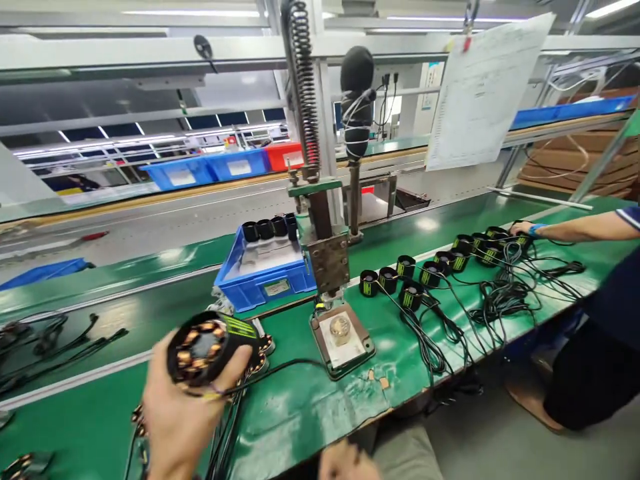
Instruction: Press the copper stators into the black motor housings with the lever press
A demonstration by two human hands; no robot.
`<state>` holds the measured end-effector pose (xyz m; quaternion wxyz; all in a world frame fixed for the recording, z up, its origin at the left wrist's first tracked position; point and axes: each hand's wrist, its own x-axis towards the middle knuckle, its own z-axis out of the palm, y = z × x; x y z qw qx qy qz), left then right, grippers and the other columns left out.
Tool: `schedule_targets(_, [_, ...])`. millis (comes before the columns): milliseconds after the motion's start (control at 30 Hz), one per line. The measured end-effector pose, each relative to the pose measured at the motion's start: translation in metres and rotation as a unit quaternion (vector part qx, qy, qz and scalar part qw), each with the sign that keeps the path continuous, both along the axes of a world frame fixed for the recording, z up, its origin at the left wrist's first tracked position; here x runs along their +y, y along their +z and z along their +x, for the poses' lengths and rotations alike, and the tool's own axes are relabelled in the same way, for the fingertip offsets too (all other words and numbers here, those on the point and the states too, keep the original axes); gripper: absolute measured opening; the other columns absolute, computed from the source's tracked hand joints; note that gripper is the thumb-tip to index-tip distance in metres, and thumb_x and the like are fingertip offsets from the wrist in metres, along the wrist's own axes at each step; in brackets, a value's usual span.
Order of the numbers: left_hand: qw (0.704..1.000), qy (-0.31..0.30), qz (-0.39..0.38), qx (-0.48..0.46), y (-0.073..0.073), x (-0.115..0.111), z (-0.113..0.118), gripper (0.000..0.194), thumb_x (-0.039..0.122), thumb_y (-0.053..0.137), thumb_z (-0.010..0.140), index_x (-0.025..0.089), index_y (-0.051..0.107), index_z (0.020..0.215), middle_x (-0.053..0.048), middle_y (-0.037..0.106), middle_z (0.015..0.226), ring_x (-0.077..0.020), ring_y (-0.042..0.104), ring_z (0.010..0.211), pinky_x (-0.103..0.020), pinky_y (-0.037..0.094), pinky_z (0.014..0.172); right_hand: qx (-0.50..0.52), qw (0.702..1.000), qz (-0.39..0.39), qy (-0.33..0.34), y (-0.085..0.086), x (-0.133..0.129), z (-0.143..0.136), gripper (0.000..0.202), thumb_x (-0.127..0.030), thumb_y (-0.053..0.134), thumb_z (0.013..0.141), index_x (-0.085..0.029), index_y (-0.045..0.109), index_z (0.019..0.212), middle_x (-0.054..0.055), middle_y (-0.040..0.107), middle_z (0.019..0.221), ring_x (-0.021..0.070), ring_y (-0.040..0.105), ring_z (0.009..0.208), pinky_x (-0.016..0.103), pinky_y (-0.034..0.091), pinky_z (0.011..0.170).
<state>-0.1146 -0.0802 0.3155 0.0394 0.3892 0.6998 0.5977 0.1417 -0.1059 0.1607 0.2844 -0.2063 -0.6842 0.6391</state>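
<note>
My left hand (pixel 177 413) is closed around a black motor housing (pixel 235 340) with green markings, raised above the green bench. The open end faces me and shows a ring of copper windings (pixel 201 352). A black cable (pixel 290 363) runs from the housing toward the press. My right hand (pixel 349 461) is at the bottom edge, near the bench's front edge, smeared by motion, so its fingers are unclear. Between and beyond my hands stands a hand press (pixel 327 260), its base plate (pixel 345 360) bearing a round metal piece (pixel 340 329).
A blue bin (pixel 270 288) with several black housings stands behind the press. Several cabled housings (pixel 411 295) line the bench at right, where a co-worker's hand (pixel 521 228) touches one. Bare copper-wound stators (pixel 263 353) and cables (pixel 55 340) lie at left. A paper sheet (pixel 485 93) hangs above.
</note>
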Motion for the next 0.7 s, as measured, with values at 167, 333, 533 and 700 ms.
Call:
schedule_targets(167, [0.985,-0.123,-0.080,-0.085,-0.095,0.057,0.063,0.080,0.059,0.089,0.055,0.018,0.062,0.118,-0.009,0.076,0.106,-0.0286,0.074,0.092,-0.048,0.059,0.091,0.179,0.939,-0.209,-0.205,0.052,0.079,0.092,0.060,-0.080,0.042,0.097,-0.021,0.042,0.084,-0.011,0.022,0.048,0.0046,0.014,0.037,0.017,0.024,0.038])
schedule_targets(333, [0.978,-0.167,-0.081,-0.096,-0.158,0.090,0.110,0.071,0.053,0.087,0.062,0.018,0.062,0.118,-0.012,0.076,0.110,-0.0314,0.074,0.099,-0.050,0.058,0.094,0.052,0.921,-0.131,-0.363,0.070,0.184,0.103,0.058,-0.077,0.058,0.079,-0.021,0.049,0.088,-0.008,0.034,0.058,0.0084,0.036,0.048,0.028,0.049,0.055])
schedule_targets(533, [0.974,-0.207,-0.053,-0.068,-0.175,0.126,0.127,0.063,0.045,0.087,0.065,0.022,0.061,0.118,-0.010,0.075,0.111,-0.0322,0.073,0.101,-0.053,0.056,0.096,-0.083,0.901,-0.006,-0.426,0.090,0.241,0.096,0.069,-0.034,0.087,0.051,-0.014,0.064,0.113,0.020,0.061,0.132,0.0391,0.050,0.135,0.058,0.028,0.126])
schedule_targets(700, [0.957,-0.261,-0.086,-0.094,-0.183,0.140,0.125,0.057,0.041,0.088,0.066,0.024,0.061,0.114,-0.009,0.074,0.111,-0.0309,0.072,0.103,-0.047,0.055,0.093,-0.064,0.837,0.298,-0.455,0.228,0.256,0.087,0.069,-0.041,0.065,0.093,-0.017,0.042,0.153,0.013,0.049,0.152,0.0262,0.047,0.143,0.049,0.035,0.127])
